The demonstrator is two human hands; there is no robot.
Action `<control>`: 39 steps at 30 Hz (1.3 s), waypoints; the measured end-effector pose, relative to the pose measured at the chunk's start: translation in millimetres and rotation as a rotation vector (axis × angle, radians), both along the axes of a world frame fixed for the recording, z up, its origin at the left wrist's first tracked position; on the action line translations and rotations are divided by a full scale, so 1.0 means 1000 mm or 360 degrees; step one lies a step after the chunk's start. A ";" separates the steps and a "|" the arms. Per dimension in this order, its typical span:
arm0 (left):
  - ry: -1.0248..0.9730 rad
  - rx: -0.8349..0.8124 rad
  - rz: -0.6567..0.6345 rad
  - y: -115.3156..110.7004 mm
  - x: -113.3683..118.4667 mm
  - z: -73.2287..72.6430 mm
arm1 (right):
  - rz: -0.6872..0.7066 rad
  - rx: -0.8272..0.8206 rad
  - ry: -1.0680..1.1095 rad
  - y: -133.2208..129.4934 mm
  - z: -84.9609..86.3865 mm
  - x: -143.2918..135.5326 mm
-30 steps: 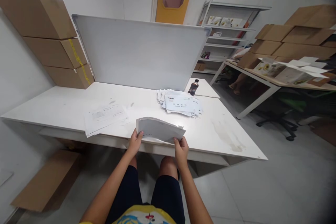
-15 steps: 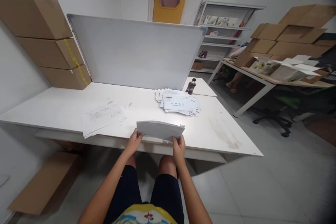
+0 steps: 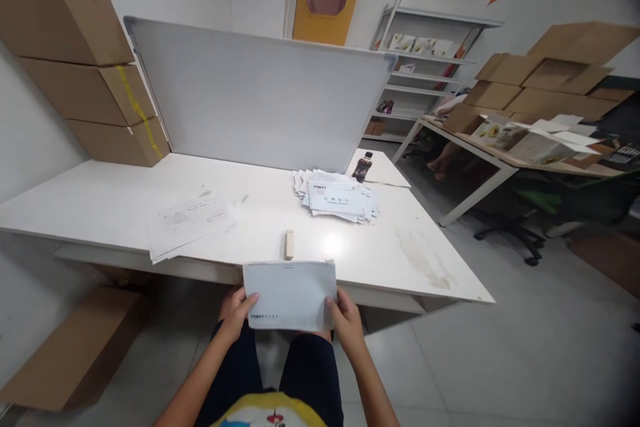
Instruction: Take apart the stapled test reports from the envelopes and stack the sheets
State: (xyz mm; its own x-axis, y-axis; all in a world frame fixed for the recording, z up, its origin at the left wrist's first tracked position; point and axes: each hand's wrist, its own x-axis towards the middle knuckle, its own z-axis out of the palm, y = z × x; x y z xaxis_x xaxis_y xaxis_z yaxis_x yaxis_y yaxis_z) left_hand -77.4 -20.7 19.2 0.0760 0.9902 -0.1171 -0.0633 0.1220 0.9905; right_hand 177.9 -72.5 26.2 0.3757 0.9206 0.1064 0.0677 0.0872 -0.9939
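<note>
A light blue-white paper booklet (image 3: 291, 295) with dark print at its lower left is held over the table's front edge. My left hand (image 3: 237, 310) grips its left side, thumb on top. On its right side my right hand (image 3: 344, 317) is closed, thumb also on top. Just beyond the booklet a small beige stapler-like object (image 3: 289, 245) lies on the white table (image 3: 265, 213). Further back sits an untidy pile of printed papers (image 3: 337, 199). Several loose printed sheets (image 3: 193, 223) lie at the left, partly over the front edge.
A dark bottle (image 3: 363, 167) stands behind the paper pile. A whiteboard (image 3: 260, 93) leans along the table's back, with stacked cartons (image 3: 113, 93) at its left. At the right, another table (image 3: 470, 140) holds cartons; part of a person shows behind it.
The booklet has come down and nearer to me, and tilted so its face shows; both hands moved with it. The beige object behind it has come into view.
</note>
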 end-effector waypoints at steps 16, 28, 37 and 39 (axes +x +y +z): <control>-0.0062 -0.0130 -0.0262 -0.002 0.070 0.006 | -0.0215 0.0109 -0.1249 0.021 0.036 0.014; -0.0154 -0.0187 -0.0214 0.002 0.073 -0.013 | 0.0500 0.0029 -0.2012 0.080 0.049 -0.051; -0.0223 -0.0101 -0.0098 -0.003 0.077 -0.019 | 0.0632 -0.0053 -0.2209 0.092 0.080 -0.058; -0.0229 -0.0076 -0.0109 -0.006 0.077 -0.010 | 0.0646 -0.0074 -0.2227 0.096 0.090 -0.059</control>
